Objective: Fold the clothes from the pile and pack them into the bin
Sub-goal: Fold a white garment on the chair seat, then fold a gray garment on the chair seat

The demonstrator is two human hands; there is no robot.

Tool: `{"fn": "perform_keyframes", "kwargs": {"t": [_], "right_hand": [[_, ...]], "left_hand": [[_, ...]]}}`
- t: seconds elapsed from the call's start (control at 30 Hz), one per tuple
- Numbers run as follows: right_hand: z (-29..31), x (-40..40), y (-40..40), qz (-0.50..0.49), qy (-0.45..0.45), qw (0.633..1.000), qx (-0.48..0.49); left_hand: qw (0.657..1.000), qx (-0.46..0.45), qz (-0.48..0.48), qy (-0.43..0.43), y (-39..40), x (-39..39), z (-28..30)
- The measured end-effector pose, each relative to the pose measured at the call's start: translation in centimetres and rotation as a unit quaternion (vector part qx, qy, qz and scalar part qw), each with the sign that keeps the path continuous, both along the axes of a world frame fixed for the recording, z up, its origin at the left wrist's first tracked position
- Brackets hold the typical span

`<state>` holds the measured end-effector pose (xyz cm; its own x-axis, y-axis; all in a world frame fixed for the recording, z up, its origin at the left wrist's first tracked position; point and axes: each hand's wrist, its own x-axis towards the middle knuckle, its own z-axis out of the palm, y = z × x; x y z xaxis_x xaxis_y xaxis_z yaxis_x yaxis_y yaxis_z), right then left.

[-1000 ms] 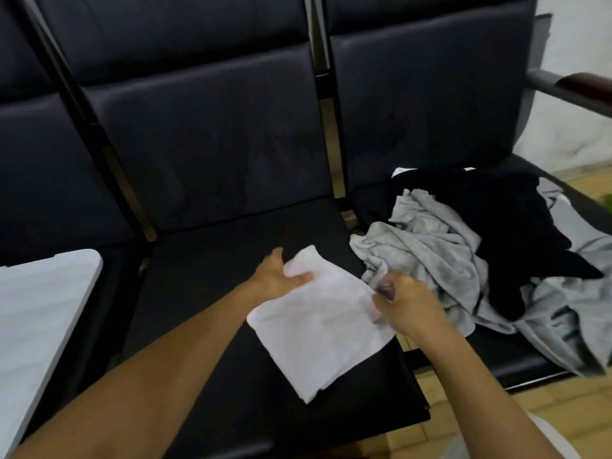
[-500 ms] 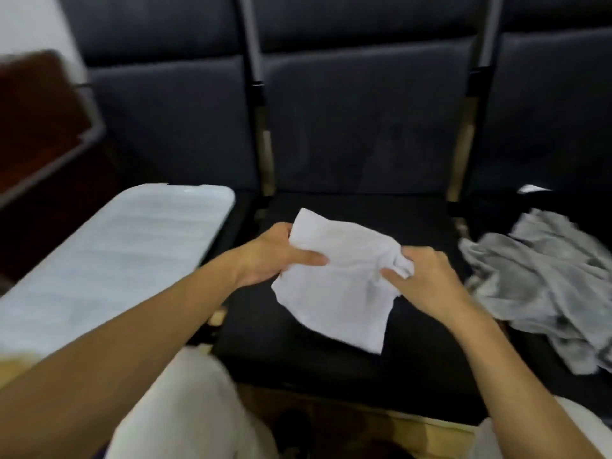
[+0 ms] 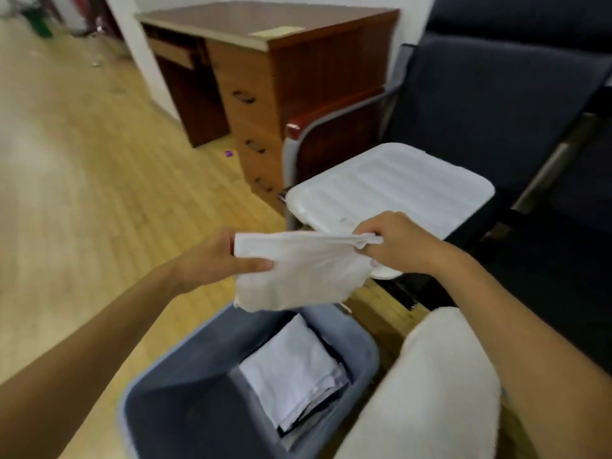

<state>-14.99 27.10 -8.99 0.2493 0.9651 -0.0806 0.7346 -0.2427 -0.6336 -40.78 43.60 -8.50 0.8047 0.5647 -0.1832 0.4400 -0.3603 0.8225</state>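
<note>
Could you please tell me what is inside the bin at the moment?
The bin holds a stack of folded clothes, white on top with dark edges beneath. What lies under the stack is covered.

Cloth (image 3: 298,273) seemingly above bin (image 3: 361,346)

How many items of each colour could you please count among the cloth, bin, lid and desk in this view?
White: 2, the folded white cloth held in both hands and the ribbed white plastic lid.
Blue-grey: 1, the plastic bin.
Brown: 1, the wooden desk with drawers.
Total: 4.
</note>
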Motion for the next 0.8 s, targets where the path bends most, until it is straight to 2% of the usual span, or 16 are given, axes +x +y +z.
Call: {"fn": "perform_keyframes", "kwargs": {"t": [0.1,0.23,0.33,0.4,0.47,0.53,0.57,0.6,0.67,0.8], "right_hand": [[-3.4,-4.2,4.8,0.044,0.004,0.997,-0.058],[-7.6,-6.9,8.6,0.047,-0.04,0.994,-0.087],[-9.3,-7.4,9.2,0.055,-0.039,0.995,-0.073],[-10.1,-7.5,7.9,0.086,-0.073,0.987,-0.118],[-11.7,-7.8,6.3,0.146,-0.145,0.958,-0.2],[-13.3,-7.7,4.5,0.224,-0.261,0.893,-0.29],[-13.8,-7.7,3.8,0.247,-0.3,0.865,-0.317],[-14.1,-7.2,3.3,0.246,-0.313,0.855,-0.333],[-13.0,-6.2,2.8,0.207,-0.305,0.872,-0.323],[-8.7,-3.8,1.3,0.136,-0.235,0.936,-0.224]], "left_hand": [[0.998,-0.002,0.037,0.041,2.2,-5.0,-4.4],[0.996,0.002,0.092,0.02,3.8,-8.0,-8.8],[0.996,0.022,0.088,0.004,3.4,-9.4,-11.3],[0.997,0.019,0.069,0.002,1.4,-10.3,-13.2],[0.996,0.036,-0.014,0.08,-0.7,-11.1,-15.4],[0.961,0.072,-0.15,0.22,-2.5,-11.2,-17.5],[0.944,0.077,-0.186,0.263,-3.0,-11.2,-18.2],[0.939,0.078,-0.192,0.273,-3.3,-10.7,-18.3],[0.953,0.091,-0.156,0.243,-3.0,-9.0,-17.7],[0.971,0.135,-0.13,0.152,-1.2,-3.4,-15.6]]}}
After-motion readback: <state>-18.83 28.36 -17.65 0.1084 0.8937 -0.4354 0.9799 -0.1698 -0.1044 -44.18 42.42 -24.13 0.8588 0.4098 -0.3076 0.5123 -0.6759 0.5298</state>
